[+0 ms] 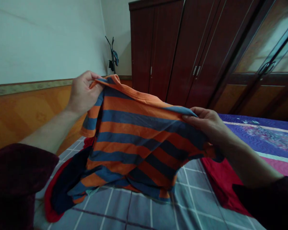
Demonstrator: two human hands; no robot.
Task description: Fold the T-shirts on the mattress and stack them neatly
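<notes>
An orange and blue-grey striped T-shirt [134, 137] hangs stretched between my two hands, its neckline at the top and its lower part draping onto the bed. My left hand [84, 92] pinches the shirt at the left shoulder. At the right shoulder, my right hand [207, 123] grips the fabric between thumb and fingers. The left short sleeve hangs down below my left hand. Beneath the shirt on the left lies a dark navy and red garment [62, 188], partly hidden by it.
The bed has a grey checked sheet [144, 214]. A red cloth [223, 182] lies at the right, beside a purple patterned cover [273, 137]. Dark wooden wardrobes [168, 48] stand behind, with a coat stand [113, 57] in the corner and a wall at left.
</notes>
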